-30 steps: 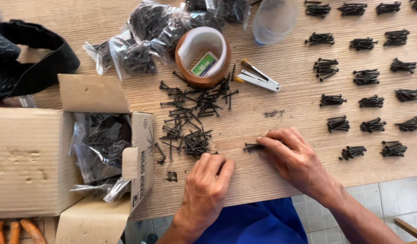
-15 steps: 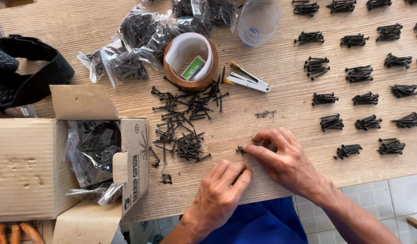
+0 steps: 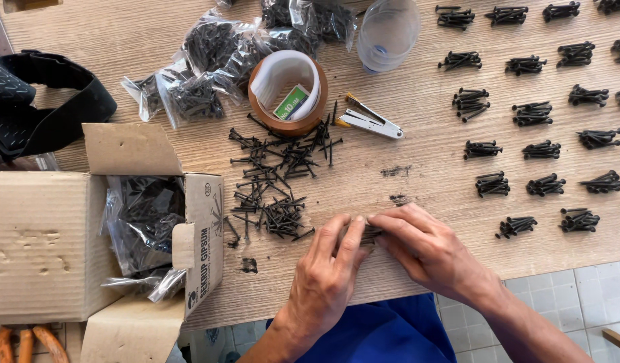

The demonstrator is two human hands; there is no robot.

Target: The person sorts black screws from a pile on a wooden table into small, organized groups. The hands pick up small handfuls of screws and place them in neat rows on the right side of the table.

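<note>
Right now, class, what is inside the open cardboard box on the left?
The cardboard box holds clear plastic bags of dark screws. Its flaps and the bags cover the bottom, so anything beneath them cannot be seen.

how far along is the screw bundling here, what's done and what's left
Done: rows of small screw bundles laid out on the table at the right. In hand: left hand and right hand press together one more bunch of screws. Left: the loose pile and the bagged screws in the cardboard box.

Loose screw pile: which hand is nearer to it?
Left. The left hand lies just right of and below the loose screw pile, its fingertips close by; the right hand sits farther right.
</note>
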